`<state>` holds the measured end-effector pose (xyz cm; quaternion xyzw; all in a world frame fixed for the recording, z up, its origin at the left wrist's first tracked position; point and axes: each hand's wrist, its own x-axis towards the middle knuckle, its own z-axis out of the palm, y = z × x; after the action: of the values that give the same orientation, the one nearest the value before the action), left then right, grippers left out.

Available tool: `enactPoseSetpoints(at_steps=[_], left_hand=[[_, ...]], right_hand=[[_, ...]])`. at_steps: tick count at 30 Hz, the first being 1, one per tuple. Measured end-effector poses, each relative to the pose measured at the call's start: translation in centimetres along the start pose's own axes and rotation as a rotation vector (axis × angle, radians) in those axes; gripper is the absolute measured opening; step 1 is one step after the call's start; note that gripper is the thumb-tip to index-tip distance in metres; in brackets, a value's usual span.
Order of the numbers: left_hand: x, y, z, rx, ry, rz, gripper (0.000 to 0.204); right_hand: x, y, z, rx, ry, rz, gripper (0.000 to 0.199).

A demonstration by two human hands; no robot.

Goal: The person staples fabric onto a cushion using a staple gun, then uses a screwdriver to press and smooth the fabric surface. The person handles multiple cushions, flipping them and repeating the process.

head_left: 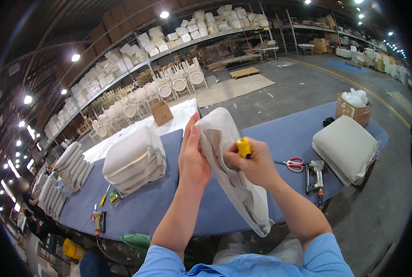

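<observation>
A grey fabric-covered seat cushion (222, 122) is tilted up on edge in front of me, its underside with loose cloth edges facing right. My left hand (194, 154) steadies it, fingers stretched along its left side. Closed in a fist, my right hand (254, 161) grips a hand tool with a yellow and black handle (244, 147) against the underside. The tool's working end is hidden and the hand is slightly blurred. Right of it, on the blue-covered table (206, 203), lie red-handled scissors (294, 165) and a staple gun (316, 176) with an air hose.
Stacked cushions stand left (134, 159) and right (346, 147) on the table. A second staple gun (99, 222) and a yellow-handled screwdriver (103, 199) lie at left. A cardboard box (354, 111) with white stuffing stands at the far right. Chairs (178, 85) and shelving lie beyond.
</observation>
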<state>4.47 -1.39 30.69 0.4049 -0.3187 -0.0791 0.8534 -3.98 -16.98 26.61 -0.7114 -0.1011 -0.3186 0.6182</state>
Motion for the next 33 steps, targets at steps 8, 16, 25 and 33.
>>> enactPoseSetpoints(at_steps=[8, 16, 25, 33], left_hand=[[5.3, 0.5, -2.8, 0.081, 0.044, -0.113, 0.05], [6.6, -4.1, -4.4, 0.325, -0.1, -0.23, 0.077], [-0.4, -6.4, -0.9, 0.454, -0.306, -0.11, 0.097], [-1.3, -6.4, 0.4, 0.428, -0.48, -0.157, 0.097]], right_hand=[[-15.4, 5.5, -10.7, 0.197, 0.248, 0.465, 0.015], [-32.3, 12.3, -14.4, -0.232, 0.71, 0.794, 0.017], [-18.3, 6.5, -14.5, 0.061, 0.557, 0.515, 0.026], [-4.1, 1.0, -13.9, 0.302, 0.435, 0.377, 0.072]])
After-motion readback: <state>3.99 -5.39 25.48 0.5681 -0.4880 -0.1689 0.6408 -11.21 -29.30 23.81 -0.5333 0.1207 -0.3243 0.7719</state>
